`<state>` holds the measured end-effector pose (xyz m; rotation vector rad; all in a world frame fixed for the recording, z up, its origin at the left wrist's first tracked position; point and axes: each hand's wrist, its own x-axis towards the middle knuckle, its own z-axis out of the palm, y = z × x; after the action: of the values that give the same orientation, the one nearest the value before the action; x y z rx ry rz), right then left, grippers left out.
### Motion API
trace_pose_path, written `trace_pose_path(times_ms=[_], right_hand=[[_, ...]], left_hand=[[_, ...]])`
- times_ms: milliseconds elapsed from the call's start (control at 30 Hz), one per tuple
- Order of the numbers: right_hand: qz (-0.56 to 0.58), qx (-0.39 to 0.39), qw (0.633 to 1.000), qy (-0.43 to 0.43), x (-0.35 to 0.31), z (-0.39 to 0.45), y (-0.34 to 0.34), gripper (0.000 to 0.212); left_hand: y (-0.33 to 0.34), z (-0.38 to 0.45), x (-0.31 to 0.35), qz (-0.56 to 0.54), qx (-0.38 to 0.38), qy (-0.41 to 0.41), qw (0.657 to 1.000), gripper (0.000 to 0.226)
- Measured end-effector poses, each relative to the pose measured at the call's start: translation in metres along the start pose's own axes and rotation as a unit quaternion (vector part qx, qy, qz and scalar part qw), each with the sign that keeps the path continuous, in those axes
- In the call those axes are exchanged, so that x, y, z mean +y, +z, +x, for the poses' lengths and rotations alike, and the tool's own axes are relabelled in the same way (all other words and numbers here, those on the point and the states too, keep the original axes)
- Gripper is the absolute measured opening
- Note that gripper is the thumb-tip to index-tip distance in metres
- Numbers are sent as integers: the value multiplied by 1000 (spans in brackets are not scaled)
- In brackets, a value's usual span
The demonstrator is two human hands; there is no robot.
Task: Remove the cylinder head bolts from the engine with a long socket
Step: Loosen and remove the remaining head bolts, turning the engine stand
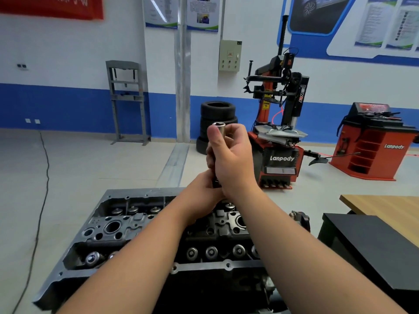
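The right hand (231,159) was wrapped round the long socket (218,130), open end up, while the left hand (204,191) gripped its lower end, probably to fit a driver, above the cylinder head (127,225).

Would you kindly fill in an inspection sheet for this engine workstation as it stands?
Surface: grey workshop floor; no bench seen under engine.
Job's things: dark grey metal cylinder head, uncovered; shiny long steel socket held upright above it.
Clutter: nothing seen.
Hands: right hand grips socket; left hand grips its lower end.
Cables: black cable trails across floor.
Surroundings: stacked black tyres, red tyre changer, red wheel balancer.
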<state>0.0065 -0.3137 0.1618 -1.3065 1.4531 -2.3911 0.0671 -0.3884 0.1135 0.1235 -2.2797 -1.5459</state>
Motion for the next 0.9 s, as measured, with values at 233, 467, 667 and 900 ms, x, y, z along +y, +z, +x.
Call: trace_pose_path(times_ms=[233,467,667,900], right_hand=[[-157,10,981,-113,12,-15,-12,21],[-235,47,958,-157,18,-20,-26,22],[-247,27,958,-142,21,-22,-28,14],[-253,28,958,-131,20,-24,-29,15]], left_hand=[[-9,-3,3,-39,15,2,999,19],[-5,2,-2,54,69,60,994,29],[-8,4,-5,-41,29,57,997,19],[-11,-2,-3,-2,26,107,994,16]])
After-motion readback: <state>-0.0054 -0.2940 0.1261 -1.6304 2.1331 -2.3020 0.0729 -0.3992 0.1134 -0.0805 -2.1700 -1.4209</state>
